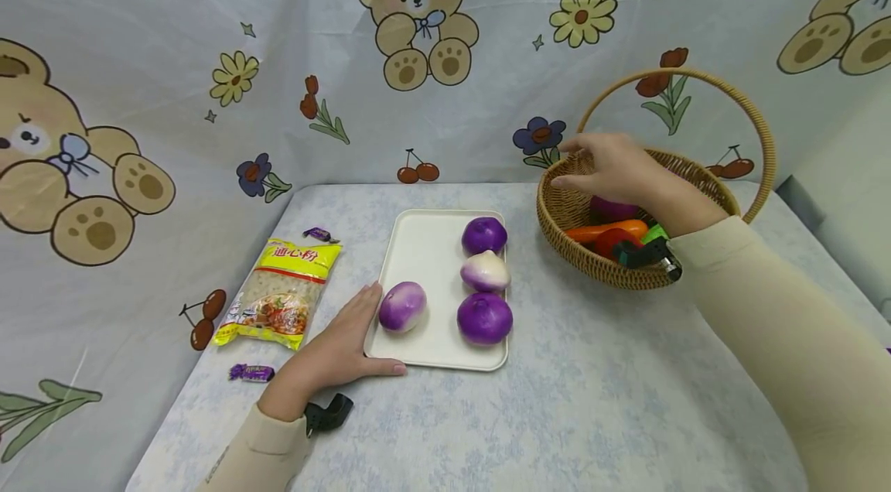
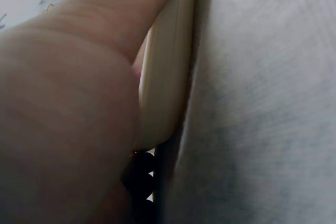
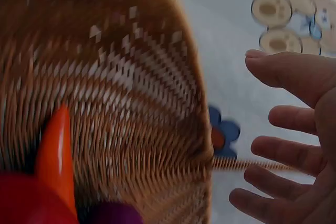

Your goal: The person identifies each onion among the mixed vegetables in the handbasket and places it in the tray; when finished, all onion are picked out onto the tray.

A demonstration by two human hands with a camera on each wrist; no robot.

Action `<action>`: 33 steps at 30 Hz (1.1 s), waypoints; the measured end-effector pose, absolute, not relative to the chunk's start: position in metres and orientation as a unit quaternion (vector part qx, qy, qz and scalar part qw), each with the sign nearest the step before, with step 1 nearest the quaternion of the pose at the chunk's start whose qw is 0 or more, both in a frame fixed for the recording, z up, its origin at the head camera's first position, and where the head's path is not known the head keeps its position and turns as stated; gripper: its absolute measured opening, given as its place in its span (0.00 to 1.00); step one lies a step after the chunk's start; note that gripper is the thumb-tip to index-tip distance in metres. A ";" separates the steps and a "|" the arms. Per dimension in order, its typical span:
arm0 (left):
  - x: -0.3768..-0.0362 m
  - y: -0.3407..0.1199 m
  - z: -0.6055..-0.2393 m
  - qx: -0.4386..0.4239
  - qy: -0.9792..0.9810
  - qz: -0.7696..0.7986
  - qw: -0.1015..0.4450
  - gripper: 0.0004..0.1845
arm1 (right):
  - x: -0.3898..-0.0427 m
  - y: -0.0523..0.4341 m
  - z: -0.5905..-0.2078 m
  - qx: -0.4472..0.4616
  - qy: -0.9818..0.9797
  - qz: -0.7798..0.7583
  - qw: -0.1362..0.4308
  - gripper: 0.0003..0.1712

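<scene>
My spread left hand (image 1: pixel 339 343) is bracing the white tray (image 1: pixel 433 264), seemingly for steadiness, while my empty, wide-fingered right hand (image 1: pixel 618 169) is hovering over the wicker basket (image 1: pixel 565 243).

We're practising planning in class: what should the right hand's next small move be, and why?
Probably lower the right hand into the basket and grasp the purple vegetable there. That hand is open and empty above the basket, while the tray holds four purple or purple-and-white vegetables with bare space left, and the left hand rests at its edge.
</scene>
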State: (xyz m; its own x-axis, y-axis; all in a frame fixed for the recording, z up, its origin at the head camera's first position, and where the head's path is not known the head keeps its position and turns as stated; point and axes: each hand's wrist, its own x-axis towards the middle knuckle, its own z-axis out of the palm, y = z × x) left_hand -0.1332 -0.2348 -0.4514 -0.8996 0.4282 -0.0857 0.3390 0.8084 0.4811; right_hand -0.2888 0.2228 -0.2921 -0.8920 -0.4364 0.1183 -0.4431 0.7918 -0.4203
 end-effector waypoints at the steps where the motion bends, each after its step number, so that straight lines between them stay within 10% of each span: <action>1: -0.134 -0.235 -0.452 0.203 0.946 0.233 0.095 0.77 | -0.292 0.230 -0.293 0.221 -0.949 0.223 0.002 0.38; 33: -0.133 -0.234 -0.450 0.197 0.948 0.230 0.099 0.78 | -0.316 0.271 -0.335 0.193 -0.968 0.143 -0.069 0.41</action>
State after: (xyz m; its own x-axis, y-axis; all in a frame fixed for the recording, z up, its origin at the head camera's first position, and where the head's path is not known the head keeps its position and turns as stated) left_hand -0.1330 -0.2342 -0.4501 -0.9025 0.4195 -0.0975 0.3279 0.8161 0.4759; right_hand -0.3165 0.2710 -0.3354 -0.9162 -0.3928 -0.0787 -0.3535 0.8851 -0.3028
